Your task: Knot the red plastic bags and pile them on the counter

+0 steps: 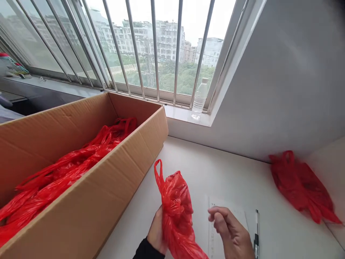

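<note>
My left hand point(156, 232) grips a crumpled red plastic bag point(176, 207) at the bottom centre, one handle loop sticking up. My right hand point(231, 233) hovers just right of the bag, fingers curled loosely, nothing visibly in them. Under the right hand lies a white sheet of paper point(212, 235) with a pen point(256, 233) beside it. A large open cardboard box point(107, 187) to the left holds several red plastic bags point(67, 162) laid flat.
Another red plastic bag point(302, 185) lies at the right on the white table point(221, 169) near the wall. A clear water bottle point(199, 98) stands on the window sill by the barred window.
</note>
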### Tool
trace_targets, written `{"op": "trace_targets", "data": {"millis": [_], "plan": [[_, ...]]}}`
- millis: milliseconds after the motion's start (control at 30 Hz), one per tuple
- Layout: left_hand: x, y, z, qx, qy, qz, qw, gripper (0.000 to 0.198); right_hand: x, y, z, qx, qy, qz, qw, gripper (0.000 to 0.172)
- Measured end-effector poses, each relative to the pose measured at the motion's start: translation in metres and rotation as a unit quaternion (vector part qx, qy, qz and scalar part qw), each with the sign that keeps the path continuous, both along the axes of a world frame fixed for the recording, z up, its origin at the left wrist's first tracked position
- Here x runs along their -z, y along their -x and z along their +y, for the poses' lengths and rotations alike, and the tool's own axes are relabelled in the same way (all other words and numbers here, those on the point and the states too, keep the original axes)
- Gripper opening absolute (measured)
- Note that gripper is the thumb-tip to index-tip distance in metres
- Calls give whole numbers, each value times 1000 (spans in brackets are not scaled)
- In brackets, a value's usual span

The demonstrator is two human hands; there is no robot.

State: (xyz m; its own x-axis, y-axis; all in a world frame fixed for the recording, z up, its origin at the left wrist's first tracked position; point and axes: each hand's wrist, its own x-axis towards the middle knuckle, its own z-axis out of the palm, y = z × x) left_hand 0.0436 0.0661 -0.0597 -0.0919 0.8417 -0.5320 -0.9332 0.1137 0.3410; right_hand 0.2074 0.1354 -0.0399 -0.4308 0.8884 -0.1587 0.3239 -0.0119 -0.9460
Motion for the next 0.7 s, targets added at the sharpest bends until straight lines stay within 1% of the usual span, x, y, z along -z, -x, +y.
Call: {"op": "trace_targets", "data": {"millis": [33,67,167,233,300,433,500,567,633,700], "plan": [[2,0,-7,19,-5,0,1000,57,1,3,4,14,12,-12,1000,39],[4,0,-13,35,-9,6,999,53,2,7,9,10,21,-15,1000,39],[10,-4,-24,63,-10,55,996,41,6,22,16,-66,64,17,996,48],[14,-5,-27,62,-12,106,992,37,9,29,16,-108,93,52,988,42],[16,-5,-28,55,-30,152,986,30,12,32,14,-123,110,81,983,36],[13,-1,-26,67,-71,208,973,23,10,30,11,-132,116,111,978,33],[10,0,-25,87,-77,243,963,23,9,29,10,-135,116,115,977,36],[9,-1,-23,101,-77,269,955,21,9,29,11,-125,121,116,978,32],[9,-2,-23,102,-73,266,956,19,11,29,11,-110,124,116,979,27],[11,-1,-22,94,-66,241,964,19,13,30,12,-98,122,116,981,25]]}}
